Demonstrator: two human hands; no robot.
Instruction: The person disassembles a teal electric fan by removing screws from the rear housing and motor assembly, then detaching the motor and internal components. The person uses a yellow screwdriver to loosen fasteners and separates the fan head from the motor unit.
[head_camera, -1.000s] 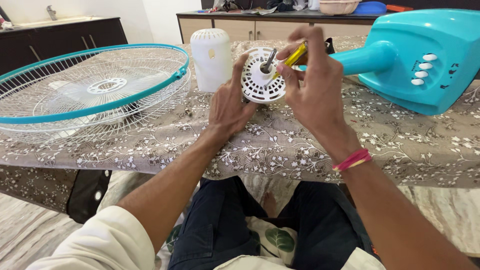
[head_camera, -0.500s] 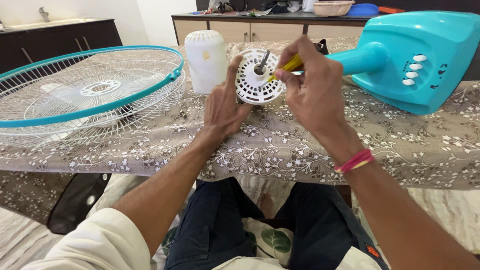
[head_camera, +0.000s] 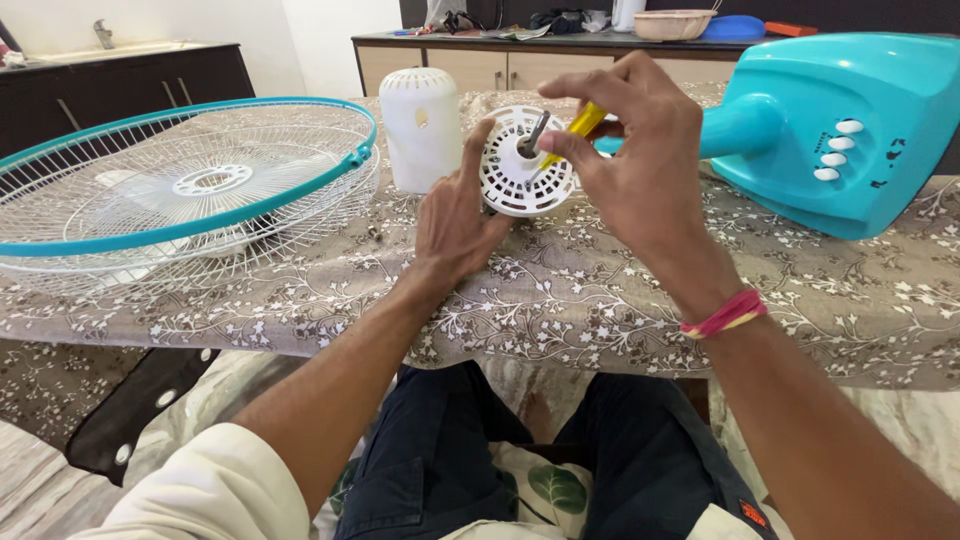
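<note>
While left hand steadies motor face, right hand pinches yellow screwdriver, tip slanting down-left.

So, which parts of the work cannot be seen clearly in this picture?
- Head view: the yellow screwdriver handle is mostly inside the right hand.
- Its tip on the white motor housing is too small to make out.
- The left hand hides the housing's lower left side.
</note>
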